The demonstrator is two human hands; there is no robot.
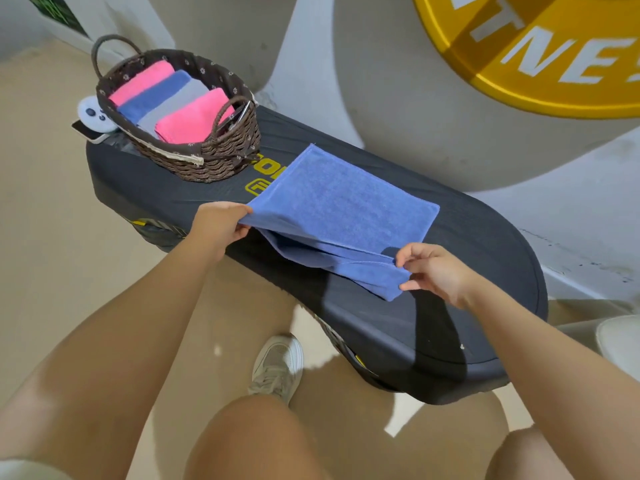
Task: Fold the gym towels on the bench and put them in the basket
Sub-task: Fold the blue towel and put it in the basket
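basket [221, 157] on bench [450, 323] far end, towel [346, 202] mid-bench

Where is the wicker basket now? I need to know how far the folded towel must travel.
In the head view the wicker basket sits at the bench's far left end, beyond the left hand, beside the blue towel.

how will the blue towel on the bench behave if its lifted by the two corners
Probably floppy: the blue towel already sags between the left hand and right hand. Likely light, since fingertip pinches hold it. Its terry nap should grip the bench, not slide.
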